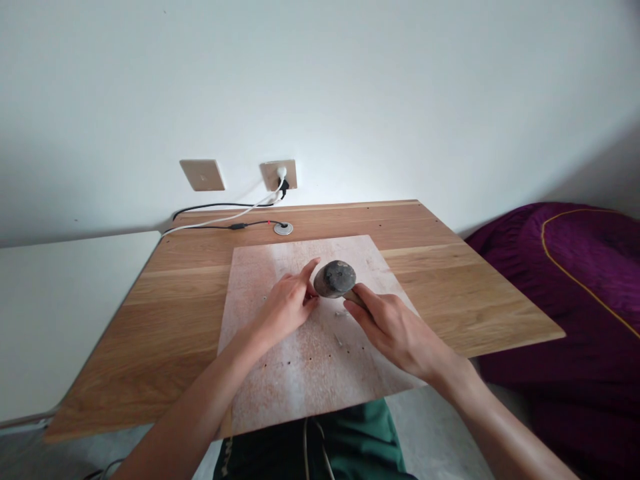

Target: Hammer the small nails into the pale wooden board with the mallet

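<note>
My right hand (397, 327) is wrapped round the short wooden handle of a mallet (336, 279) with a dark, rounded, worn head. The mallet head is raised in front of my left hand. My left hand (287, 303) rests low over a pale, worn board (280, 393), thumb and fingers brought together, one finger pointing up. Whatever lies between its fingertips is too small and partly hidden to name. Several small dark holes or nail points form a row across the near part of the board. Small pale scraps (341, 313) lie beside the mallet.
Beneath the board is a wooden desk (175, 320) against a white wall. Cables (220, 220) run along its back to a wall socket (279, 175), near a round cable grommet (283, 229). A white surface (60, 313) adjoins on the left; a purple cloth-covered form (520, 280) stands right.
</note>
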Available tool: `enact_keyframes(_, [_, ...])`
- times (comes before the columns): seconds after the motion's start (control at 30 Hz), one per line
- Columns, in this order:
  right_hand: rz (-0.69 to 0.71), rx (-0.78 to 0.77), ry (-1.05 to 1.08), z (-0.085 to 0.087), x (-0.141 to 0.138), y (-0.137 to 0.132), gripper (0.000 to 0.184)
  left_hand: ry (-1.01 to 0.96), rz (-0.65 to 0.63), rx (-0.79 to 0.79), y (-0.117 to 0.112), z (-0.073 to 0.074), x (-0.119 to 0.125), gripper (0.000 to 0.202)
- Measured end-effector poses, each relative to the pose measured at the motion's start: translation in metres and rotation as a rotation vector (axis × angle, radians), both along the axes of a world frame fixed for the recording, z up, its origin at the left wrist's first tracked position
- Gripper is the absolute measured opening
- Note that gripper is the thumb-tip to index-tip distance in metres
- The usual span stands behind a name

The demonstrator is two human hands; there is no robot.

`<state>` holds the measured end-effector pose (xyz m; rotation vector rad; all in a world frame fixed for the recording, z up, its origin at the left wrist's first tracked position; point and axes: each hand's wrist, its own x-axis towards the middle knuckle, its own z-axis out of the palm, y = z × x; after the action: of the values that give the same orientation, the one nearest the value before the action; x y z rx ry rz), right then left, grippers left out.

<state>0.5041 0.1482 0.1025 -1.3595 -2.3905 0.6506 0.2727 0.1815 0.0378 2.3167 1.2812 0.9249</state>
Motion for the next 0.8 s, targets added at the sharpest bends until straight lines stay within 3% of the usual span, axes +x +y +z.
enact_keyframes(0.27, [0.008, 0.023, 0.022, -0.0073, 0.0002, -0.0029, 0.024, 0.038, 0.01, 0.044, 0.0008, -0.0012, -0.0001, 0.077])
enact_keyframes(0.8, [-0.01, 0.038, -0.011, -0.006, 0.0021, -0.0053, 0.026, 0.06, 0.017, 0.061, 0.001, -0.0001, 0.0011, 0.069])
